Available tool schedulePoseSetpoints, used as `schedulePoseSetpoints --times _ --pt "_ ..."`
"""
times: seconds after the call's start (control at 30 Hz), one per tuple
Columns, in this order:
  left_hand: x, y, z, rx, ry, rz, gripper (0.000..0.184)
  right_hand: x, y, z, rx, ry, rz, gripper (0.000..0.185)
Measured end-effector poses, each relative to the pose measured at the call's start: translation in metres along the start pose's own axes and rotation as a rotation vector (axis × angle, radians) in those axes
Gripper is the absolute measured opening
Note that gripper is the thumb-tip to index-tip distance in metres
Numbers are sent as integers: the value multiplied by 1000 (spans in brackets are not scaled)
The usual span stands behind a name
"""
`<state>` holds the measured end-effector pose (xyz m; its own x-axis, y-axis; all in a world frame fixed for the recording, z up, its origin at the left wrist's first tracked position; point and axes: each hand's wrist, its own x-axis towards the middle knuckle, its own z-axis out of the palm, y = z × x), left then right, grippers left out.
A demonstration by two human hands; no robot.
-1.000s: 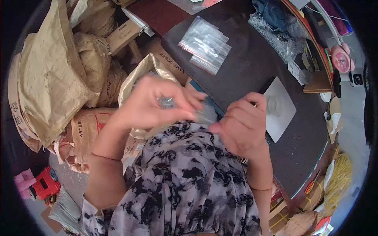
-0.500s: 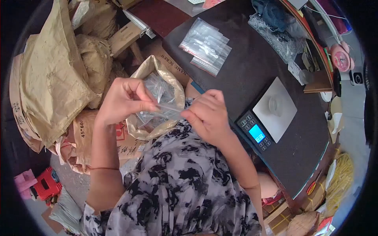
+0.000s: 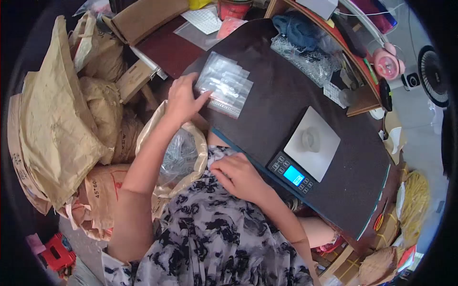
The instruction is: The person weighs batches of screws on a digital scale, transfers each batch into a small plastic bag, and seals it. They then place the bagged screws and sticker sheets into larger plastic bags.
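My left hand [image 3: 184,98] reaches to the left edge of a stack of clear zip bags [image 3: 228,88] on the dark table, thumb and fingers spread, the thumb over the bags. My right hand [image 3: 240,177] is curled over my lap, its fingers bent; whatever it may hold is hidden. Between my left forearm and my lap stands an open gold-lined sack [image 3: 201,155] with small clear bags [image 3: 179,155] inside. To the right lies a digital scale [image 3: 320,155] with a lit blue display, a small clear round cup [image 3: 310,140] on its plate.
Large brown paper sacks [image 3: 62,119] crowd the left side. A wooden shelf [image 3: 365,101], a heap of clear plastic [image 3: 305,61] and a pink clock [image 3: 387,64] stand at the back right. A cardboard box [image 3: 148,19] is at the back left.
My hands, together on a clear bag before, have parted. The left went forward to the bag stack; the right drew back over my lap. The view has shifted, showing more of the table's far side.
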<state>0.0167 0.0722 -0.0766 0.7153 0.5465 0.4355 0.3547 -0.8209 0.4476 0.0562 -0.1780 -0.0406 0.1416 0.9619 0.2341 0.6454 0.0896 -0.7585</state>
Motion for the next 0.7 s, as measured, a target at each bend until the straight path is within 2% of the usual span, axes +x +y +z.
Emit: schedulePoseSetpoints --times 0.1,0.13,0.23,0.37,0.47,0.57,0.7 --pt "27 27 19 143 -136 -282 94 -5 1 -1 11 25 26 11" --pt "30 33 22 111 -135 -302 104 -5 1 -3 24 26 28 12" --pt "36 48 28 106 -243 -388 103 -7 1 -6 35 36 49 11" --pt "40 48 35 21 -350 -410 89 -10 4 -1 23 26 45 11" --pt "36 50 45 1 -233 -355 77 -12 5 1 34 12 55 11" --pt "36 55 43 -246 -258 -344 70 -14 6 2 43 28 42 12" --pt "45 54 38 -280 -265 -129 54 -17 6 -4 31 42 39 12"
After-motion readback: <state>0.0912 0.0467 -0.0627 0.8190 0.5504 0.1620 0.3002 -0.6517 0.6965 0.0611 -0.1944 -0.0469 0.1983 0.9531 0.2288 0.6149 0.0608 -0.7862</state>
